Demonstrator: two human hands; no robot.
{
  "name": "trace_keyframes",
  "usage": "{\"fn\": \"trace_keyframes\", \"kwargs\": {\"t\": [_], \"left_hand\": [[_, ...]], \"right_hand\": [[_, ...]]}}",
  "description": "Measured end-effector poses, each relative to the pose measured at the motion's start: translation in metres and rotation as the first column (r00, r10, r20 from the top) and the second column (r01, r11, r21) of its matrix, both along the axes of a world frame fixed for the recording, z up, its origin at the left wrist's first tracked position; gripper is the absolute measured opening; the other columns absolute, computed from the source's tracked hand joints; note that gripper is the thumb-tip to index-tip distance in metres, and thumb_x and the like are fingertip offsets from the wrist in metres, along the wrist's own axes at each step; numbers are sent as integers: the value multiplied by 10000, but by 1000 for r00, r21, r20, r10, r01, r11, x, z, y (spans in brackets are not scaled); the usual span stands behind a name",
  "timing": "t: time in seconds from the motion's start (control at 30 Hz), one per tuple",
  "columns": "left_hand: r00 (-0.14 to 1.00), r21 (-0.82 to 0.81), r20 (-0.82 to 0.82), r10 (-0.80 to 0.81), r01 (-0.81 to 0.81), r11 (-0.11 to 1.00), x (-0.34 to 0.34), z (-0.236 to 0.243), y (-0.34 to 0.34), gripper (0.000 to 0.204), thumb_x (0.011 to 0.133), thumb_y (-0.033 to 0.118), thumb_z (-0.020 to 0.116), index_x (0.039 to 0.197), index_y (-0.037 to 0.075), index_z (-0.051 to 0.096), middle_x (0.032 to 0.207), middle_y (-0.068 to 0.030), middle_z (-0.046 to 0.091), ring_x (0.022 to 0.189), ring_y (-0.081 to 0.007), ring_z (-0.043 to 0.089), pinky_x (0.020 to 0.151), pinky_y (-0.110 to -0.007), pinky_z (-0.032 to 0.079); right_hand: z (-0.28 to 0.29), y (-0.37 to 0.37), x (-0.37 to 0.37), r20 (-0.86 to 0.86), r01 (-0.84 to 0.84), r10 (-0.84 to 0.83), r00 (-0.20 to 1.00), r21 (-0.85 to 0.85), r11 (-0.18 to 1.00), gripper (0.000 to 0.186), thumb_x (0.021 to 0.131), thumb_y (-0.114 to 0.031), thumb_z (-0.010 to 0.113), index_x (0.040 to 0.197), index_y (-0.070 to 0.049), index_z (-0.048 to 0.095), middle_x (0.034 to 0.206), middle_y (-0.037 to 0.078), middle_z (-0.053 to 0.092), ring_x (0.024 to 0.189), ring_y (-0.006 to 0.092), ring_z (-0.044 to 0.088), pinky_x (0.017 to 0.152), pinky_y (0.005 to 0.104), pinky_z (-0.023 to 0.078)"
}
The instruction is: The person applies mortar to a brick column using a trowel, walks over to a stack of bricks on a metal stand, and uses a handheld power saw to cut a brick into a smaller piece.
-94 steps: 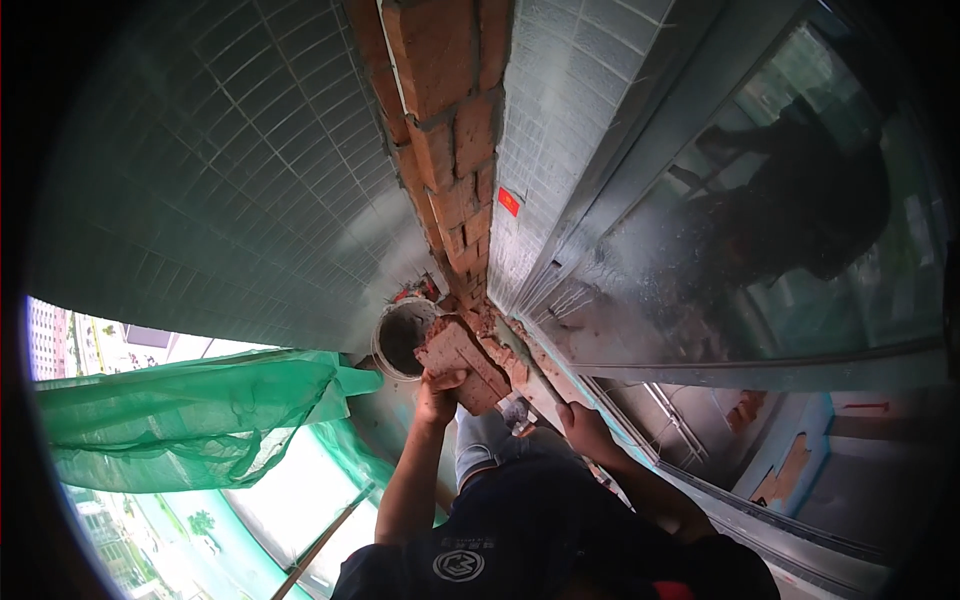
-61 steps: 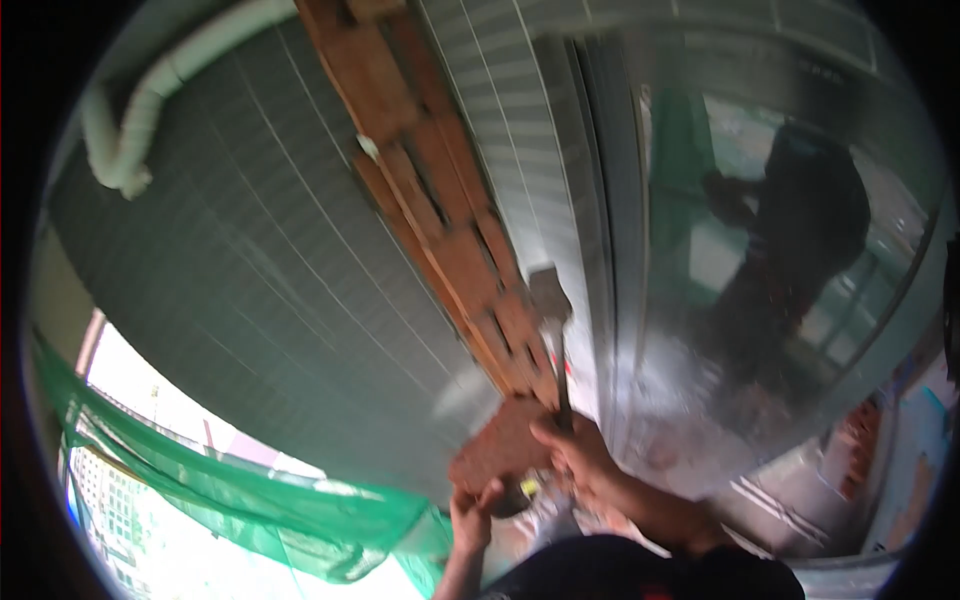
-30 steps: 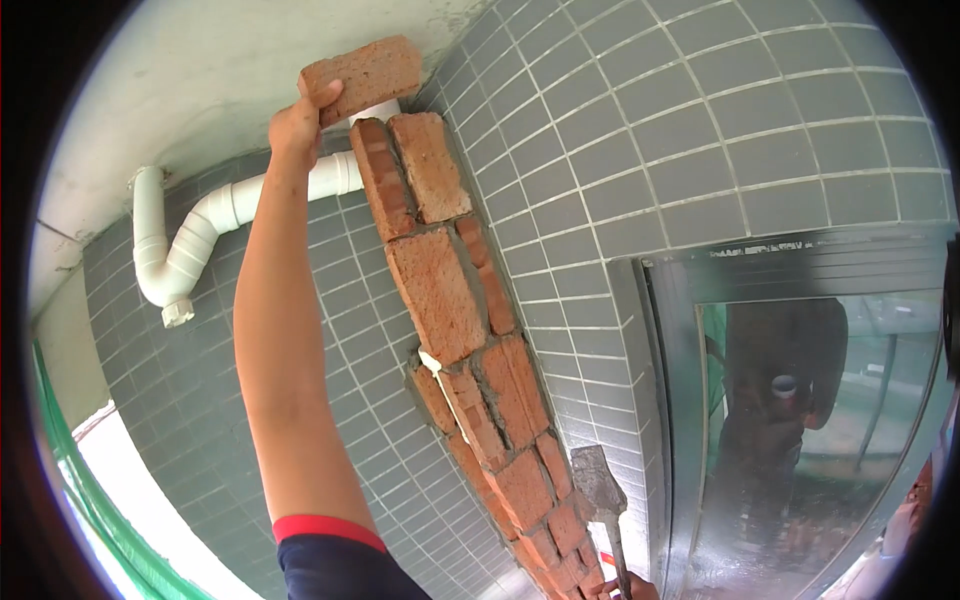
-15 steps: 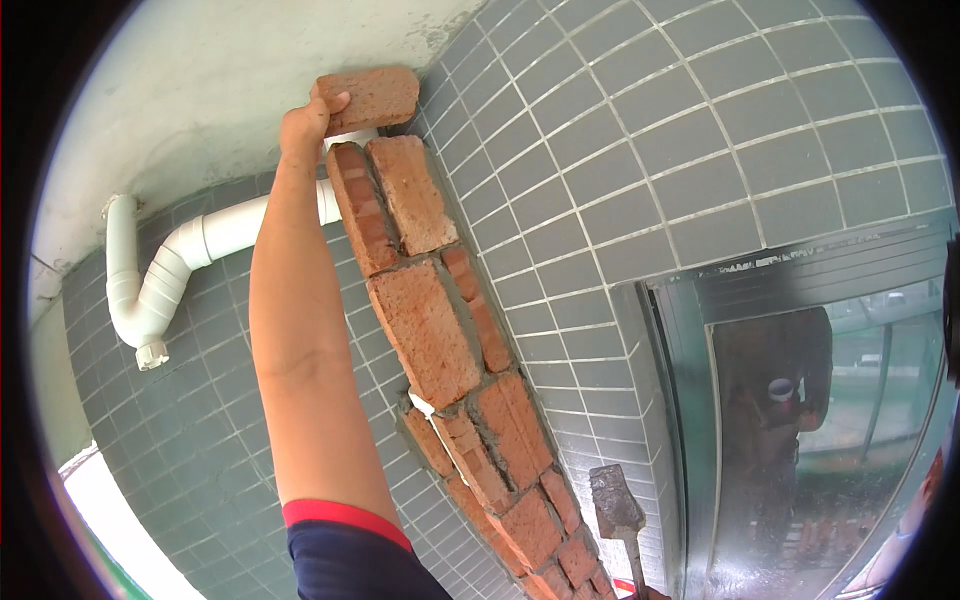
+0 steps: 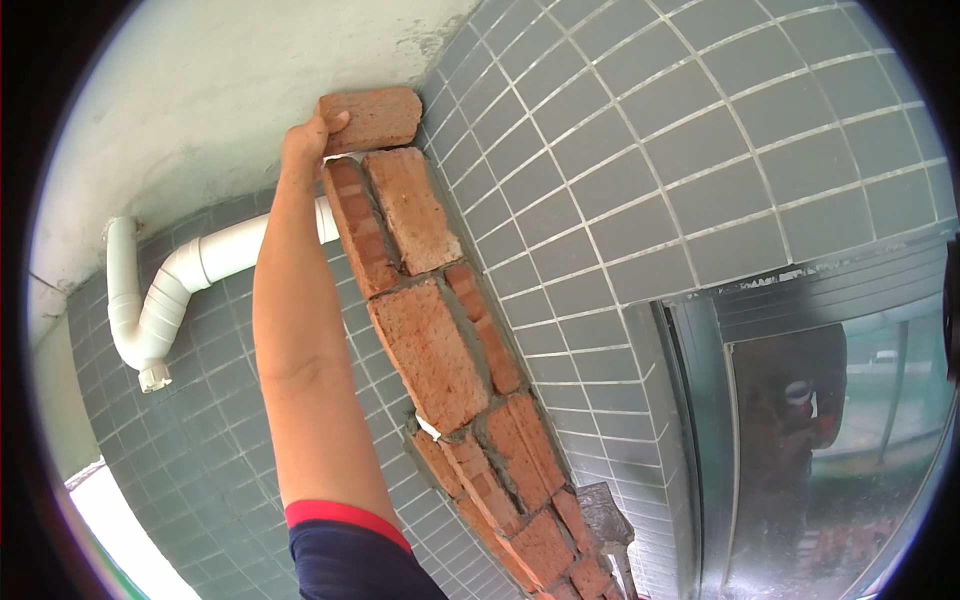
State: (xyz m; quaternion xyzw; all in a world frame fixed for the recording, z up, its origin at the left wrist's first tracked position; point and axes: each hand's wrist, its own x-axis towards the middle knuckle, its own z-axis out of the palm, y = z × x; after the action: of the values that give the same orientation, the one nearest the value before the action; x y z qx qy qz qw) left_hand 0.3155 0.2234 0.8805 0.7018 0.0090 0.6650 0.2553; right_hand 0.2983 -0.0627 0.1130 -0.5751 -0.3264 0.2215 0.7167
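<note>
Since half a second ago the view has tipped a little further up, and the left hand (image 5: 305,145) has carried the loose brick (image 5: 372,118) closer into the corner where the pale ceiling (image 5: 230,90) meets the grey-green tiled wall (image 5: 680,170). The left arm is stretched nearly straight overhead, the forearm rising from the dark sleeve with its red band (image 5: 345,520) at the lower edge. The hand grips the brick at its left end, thumb lying over the near face and the fingers hidden behind it. The brick lies roughly level, just above the top course of the brick column (image 5: 440,350); whether it already touches that course cannot be told.

The column runs down along the wall corner, with grey mortar in its joints. A mortar-smeared trowel blade (image 5: 605,505) shows beside the column near the lower edge. The right hand is out of view. A white drain pipe (image 5: 175,290) bends along the wall left of the arm.
</note>
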Motion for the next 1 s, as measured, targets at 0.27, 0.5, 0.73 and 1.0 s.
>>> {"fn": "trace_keyframes", "kwargs": {"t": [0.27,0.5,0.73,1.0], "left_hand": [[999,57,-29,13,-12,998,0,1,-1,358,711,356,814,816,59,644,714,-5,528,568,-125,353,520,-300,243],[995,6,-68,-76,76,997,1,-4,2,450,761,215,784,1072,-70,626,999,-126,652,889,-237,620,762,-362,484],[985,-7,-27,-172,172,985,5,3,10,359,781,127,766,1072,-36,635,1008,-121,659,887,-236,639,744,-365,499],[955,-18,-87,-282,282,959,6,9,15,318,795,103,747,1070,-16,640,990,-117,665,852,-237,647,775,-375,518]], "right_hand": [[-6,13,4,-173,-17,54,983,206,978,437,747,-237,843,1006,-71,532,934,19,603,589,43,392,504,219,376],[-9,17,5,-162,-25,52,985,165,986,506,730,-272,852,1039,-58,512,978,56,614,624,72,439,538,235,401],[-12,18,7,-142,-47,67,988,140,989,563,720,-298,855,1085,-38,514,981,75,620,640,88,478,552,250,418],[-29,26,12,-169,-109,108,980,1,994,686,736,-278,839,1254,-29,463,1014,82,621,632,84,504,522,228,410]]}}
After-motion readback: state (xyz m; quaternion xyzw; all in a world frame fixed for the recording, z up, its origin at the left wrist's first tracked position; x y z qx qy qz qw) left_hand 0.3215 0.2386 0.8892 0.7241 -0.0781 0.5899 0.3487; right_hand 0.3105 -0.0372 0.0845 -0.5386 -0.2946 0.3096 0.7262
